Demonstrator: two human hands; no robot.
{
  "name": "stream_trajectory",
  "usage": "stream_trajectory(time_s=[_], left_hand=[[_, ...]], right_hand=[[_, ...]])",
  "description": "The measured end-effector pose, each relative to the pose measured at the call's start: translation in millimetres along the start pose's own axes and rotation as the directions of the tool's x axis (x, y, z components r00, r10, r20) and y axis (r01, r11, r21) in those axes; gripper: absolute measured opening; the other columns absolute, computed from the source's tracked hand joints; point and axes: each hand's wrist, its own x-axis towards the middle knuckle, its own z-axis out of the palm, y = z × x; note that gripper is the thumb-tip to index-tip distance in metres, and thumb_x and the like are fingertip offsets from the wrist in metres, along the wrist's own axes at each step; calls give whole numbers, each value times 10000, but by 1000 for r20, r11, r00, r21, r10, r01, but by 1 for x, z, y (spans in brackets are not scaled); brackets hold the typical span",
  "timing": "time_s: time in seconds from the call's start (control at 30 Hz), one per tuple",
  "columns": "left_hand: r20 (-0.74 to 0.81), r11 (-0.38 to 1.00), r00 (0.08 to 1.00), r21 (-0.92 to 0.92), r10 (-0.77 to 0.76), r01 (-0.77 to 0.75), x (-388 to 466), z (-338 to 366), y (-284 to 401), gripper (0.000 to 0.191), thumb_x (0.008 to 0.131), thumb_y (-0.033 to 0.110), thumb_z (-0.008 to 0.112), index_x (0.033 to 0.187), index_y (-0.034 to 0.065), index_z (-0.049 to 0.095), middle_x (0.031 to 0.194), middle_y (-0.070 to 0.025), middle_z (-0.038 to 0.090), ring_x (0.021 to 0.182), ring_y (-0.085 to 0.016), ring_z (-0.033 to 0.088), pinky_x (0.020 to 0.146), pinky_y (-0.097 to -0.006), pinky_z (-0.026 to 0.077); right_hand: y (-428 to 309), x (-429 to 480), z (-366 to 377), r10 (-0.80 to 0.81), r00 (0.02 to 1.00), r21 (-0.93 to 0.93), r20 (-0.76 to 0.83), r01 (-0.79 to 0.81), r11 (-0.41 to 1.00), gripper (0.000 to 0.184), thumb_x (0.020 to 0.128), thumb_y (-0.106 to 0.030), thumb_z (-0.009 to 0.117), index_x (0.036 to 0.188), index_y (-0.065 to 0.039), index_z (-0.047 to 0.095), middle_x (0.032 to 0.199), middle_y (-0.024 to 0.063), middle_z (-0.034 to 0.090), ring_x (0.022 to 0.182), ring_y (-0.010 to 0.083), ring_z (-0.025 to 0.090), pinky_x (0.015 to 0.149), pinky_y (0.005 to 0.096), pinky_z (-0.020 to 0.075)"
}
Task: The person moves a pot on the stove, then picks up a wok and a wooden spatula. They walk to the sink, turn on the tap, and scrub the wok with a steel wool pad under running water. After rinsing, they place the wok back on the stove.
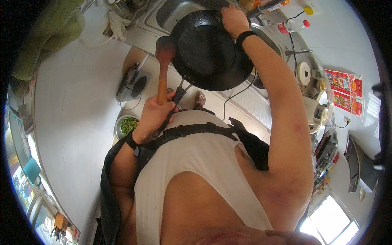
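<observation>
A dark frying pan or wok (211,52) is lifted in front of me beside the sink (177,13), its inside facing my view and bearing a few wet-looking spots. My left hand (157,113) is closed around the pan's black handle and, together with it, the wooden handle of a spatula or spoon with a dark reddish head (165,52). That head stands up at the pan's left rim. At the pan's far right edge is my right hand (234,20), bent over the rim; its fingertips are partly hidden, and whether it holds anything is not clear.
A plastic bottle with a red cap (294,26) lies or stands by the tap (298,52). A pot lid (303,73) and an electric kettle (315,113) are farther right. At left are a portable cooktop (134,82) and a bowl of cut green vegetables (129,125). A cable hangs beside the counter.
</observation>
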Motion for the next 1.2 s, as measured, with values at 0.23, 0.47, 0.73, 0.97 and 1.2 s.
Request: stream_trajectory(time_s=[0.23,0.47,0.73,0.97,1.2], left_hand=[[6,999,1000,42,-6,5,3,4,0,477,957,64,638,1401,-76,534,851,-99,679,600,-115,593,521,-246,491],[-36,999,999,53,0,2,0,5,0,470,963,69,640,1408,-49,544,844,-89,674,584,-117,583,516,-244,486],[-49,1000,999,20,6,-5,-1,4,-2,475,957,72,648,1410,-33,554,831,-81,670,567,-111,574,514,-242,481],[-39,999,999,32,-2,3,0,4,0,479,960,85,646,1417,-23,555,821,-73,671,576,-111,590,513,-241,479],[-41,999,999,36,10,-8,-1,6,-3,485,968,91,633,1431,-20,539,838,-91,693,568,-109,588,512,-239,478]], right_hand=[[-60,20,10,-265,942,225,-206,310,924,223,910,-137,549,1053,-42,690,1046,194,667,983,356,682,849,463,567],[-74,19,8,-282,936,250,-213,331,910,228,922,-158,544,1057,-39,685,1107,190,640,1048,352,662,772,450,585],[-7,-21,-11,-55,994,-28,94,58,998,197,926,-116,612,1072,-44,722,1189,217,631,1102,372,657,873,461,581],[-15,-96,-27,-170,894,95,415,143,985,179,894,-105,644,988,-15,768,1024,235,728,968,396,722,857,457,599],[-24,-66,-25,-163,935,328,316,54,943,315,898,-172,689,1153,13,696,1100,261,695,1074,406,674,953,463,543]])
